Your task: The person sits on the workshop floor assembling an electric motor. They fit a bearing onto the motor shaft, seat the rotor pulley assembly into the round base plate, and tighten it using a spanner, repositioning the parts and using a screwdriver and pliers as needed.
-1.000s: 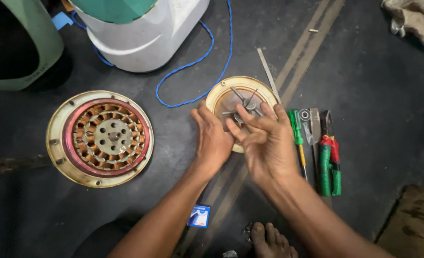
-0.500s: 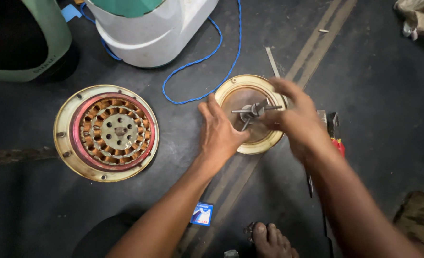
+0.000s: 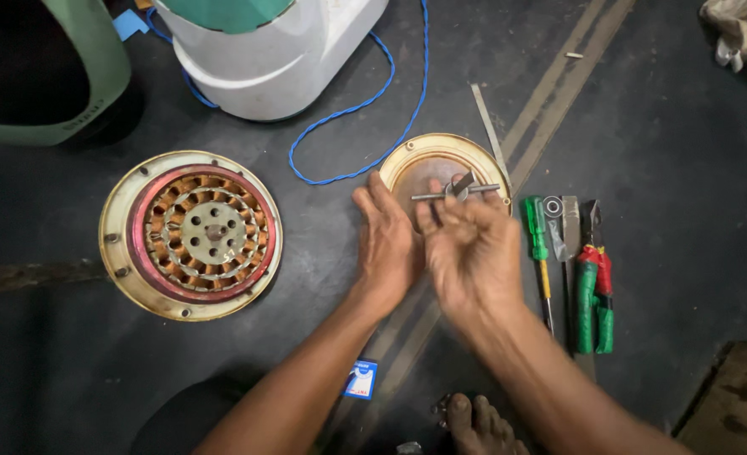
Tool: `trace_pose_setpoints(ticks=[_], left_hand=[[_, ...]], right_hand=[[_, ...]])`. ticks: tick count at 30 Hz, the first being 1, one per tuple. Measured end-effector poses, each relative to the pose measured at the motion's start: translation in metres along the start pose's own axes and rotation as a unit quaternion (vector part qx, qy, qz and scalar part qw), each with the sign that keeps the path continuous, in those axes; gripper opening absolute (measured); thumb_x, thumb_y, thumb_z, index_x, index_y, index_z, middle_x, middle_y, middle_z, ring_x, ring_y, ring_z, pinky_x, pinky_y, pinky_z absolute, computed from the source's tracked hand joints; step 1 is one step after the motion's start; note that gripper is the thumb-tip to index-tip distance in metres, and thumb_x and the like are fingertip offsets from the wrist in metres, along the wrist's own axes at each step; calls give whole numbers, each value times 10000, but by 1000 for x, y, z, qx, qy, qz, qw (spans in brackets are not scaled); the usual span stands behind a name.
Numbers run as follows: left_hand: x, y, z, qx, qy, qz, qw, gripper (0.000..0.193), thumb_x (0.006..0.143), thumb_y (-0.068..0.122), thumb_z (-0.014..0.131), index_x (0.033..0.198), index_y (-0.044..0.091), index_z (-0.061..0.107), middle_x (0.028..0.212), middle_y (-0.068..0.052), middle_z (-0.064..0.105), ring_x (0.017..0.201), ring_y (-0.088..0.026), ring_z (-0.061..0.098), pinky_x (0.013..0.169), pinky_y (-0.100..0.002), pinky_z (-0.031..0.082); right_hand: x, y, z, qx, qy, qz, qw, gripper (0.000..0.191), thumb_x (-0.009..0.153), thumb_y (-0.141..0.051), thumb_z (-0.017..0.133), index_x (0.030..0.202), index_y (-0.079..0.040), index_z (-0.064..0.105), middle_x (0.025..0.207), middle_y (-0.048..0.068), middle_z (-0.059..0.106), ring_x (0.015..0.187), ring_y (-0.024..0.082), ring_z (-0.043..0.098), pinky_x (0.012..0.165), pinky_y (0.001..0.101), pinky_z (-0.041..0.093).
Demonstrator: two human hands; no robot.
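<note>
Centrally, round cream cover plate (image 3: 414, 164) with puller

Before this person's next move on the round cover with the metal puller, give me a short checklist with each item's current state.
1. Left hand steadies the round cover at its edge: ok.
2. Right hand at the metal puller: ok; the grip itself is blurred, cannot tell.
3. Puller sits at the cover's centre: ok.
4. Green screwdriver and pliers lie beside the right hand: ok.
5. Blue wire clear of the cover: cannot tell.
6. Winding assembly lies apart, left of the hands: ok.
</note>
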State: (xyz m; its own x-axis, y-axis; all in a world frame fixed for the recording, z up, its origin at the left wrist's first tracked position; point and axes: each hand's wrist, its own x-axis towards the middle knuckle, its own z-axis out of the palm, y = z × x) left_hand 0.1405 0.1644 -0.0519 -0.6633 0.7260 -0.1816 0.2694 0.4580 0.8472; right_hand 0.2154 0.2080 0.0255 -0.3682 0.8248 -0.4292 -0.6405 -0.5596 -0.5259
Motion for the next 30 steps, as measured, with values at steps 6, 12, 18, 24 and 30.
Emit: trace_pose_setpoints(ticks=[6, 12, 18, 24, 30], left_hand=[[-3, 20, -12, 54, 17, 47, 997, 1272, 596, 332, 879, 1505, -101, 102, 1300, -301, 387, 1120, -505, 568, 876, -493, 547], [8, 28, -25, 87, -72, -22, 993, 1386, 486, 369, 943, 1550, -9, 140, 1368, -211, 388, 1190, -425, 569, 934, -471, 541], [3, 23, -15, 71, -56, 19, 996, 1381, 468, 355, 957, 1525, -6, 144, 1331, -198, 418, 1215, -419, 562, 902, -475, 543], [-13, 25, -2, 23, -21, -34, 999, 1267, 619, 380, 925, 1530, -30, 145, 1318, -237, 413, 1092, -460, 615, 885, -497, 545], [-19, 28, -1, 1, 11, -19, 1000, 1197, 660, 353, 921, 1497, -45, 164, 1290, -265, 419, 1066, -493, 619, 866, -513, 546]], right_hand=[[23, -2, -11, -318, 43, -43, 946, 249, 868, 101, 627, 1045, -52, 540, 832, 25, 581, 703, 158, 623, 621, 327, 532], [74, -71, -5, -683, -203, 113, 692, 391, 821, 58, 706, 1167, -113, 772, 777, -27, 682, 598, 79, 545, 526, 274, 458], [123, -98, 0, -753, -382, 250, 473, 299, 775, 15, 810, 1073, -15, 823, 777, 38, 749, 619, 99, 567, 551, 299, 481], [46, -92, -32, -670, -74, -59, 737, 814, 697, 56, 818, 1443, -101, 533, 1399, 42, 599, 947, 189, 741, 814, 314, 582], [-23, -65, -40, -99, 112, 42, 988, 129, 812, -1, 613, 924, 44, 569, 1332, 231, 500, 1350, 468, 494, 1042, 610, 468]])
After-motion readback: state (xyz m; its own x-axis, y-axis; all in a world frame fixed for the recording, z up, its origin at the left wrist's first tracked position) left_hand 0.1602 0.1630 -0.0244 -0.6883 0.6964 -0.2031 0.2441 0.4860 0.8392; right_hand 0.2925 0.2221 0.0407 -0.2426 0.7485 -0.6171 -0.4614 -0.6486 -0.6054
